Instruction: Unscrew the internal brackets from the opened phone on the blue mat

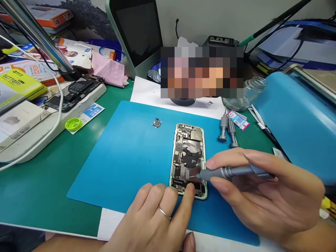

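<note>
An opened phone [189,154] with its insides bared lies on the blue mat [126,157]. My left hand [157,217] rests at the phone's near end, fingers curled, fingertips pressing on its bottom edge; a ring is on one finger. My right hand [265,196] pinches a grey precision screwdriver [236,172], whose tip touches the lower part of the phone's interior. A small loose part [156,123] lies on the mat to the upper left of the phone.
Two more grey screwdrivers [228,129] lie right of the phone, near a glass jar [249,92]. Another dismantled phone [73,92] sits on a white pad at left, beside a green cap [73,124], boxes and cables. A tablet [133,35] stands behind.
</note>
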{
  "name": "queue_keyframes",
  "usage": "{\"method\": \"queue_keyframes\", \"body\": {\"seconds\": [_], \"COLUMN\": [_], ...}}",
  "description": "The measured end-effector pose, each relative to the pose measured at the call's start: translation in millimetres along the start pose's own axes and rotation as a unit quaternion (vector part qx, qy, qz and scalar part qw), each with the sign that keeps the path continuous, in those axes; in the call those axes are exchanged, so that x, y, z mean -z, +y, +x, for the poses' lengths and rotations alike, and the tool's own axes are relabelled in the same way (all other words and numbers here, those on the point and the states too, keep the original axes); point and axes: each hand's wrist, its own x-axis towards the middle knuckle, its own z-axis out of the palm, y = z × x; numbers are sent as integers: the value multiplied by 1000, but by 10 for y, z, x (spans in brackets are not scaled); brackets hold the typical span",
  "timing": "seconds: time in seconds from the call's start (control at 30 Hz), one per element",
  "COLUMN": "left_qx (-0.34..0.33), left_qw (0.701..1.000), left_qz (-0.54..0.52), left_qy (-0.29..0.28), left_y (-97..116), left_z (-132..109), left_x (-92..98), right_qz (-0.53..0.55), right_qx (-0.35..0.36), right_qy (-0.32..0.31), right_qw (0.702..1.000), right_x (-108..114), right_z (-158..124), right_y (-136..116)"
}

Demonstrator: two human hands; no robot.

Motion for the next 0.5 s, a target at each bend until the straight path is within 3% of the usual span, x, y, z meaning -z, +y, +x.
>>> {"method": "queue_keyframes", "body": {"seconds": [0.1, 0.23, 0.37, 0.5], "left_qx": [-3, -5, -63, -116], "left_qw": [1000, 1000, 996, 986], "left_qz": [-6, -1, 52, 114], "left_qy": [6, 18, 28, 27], "left_y": [-7, -13, -16, 21], "left_z": [-19, -70, -80, -69], "left_x": [21, 25, 31, 9], "right_qz": [-8, 9, 34, 30], "right_qx": [-19, -18, -27, -43], "right_qy": [44, 58, 86, 70], "right_qw": [999, 998, 995, 996], "right_x": [-28, -83, -126, -127], "right_z": [-9, -26, -52, -74], "right_y": [18, 41, 65, 92]}}
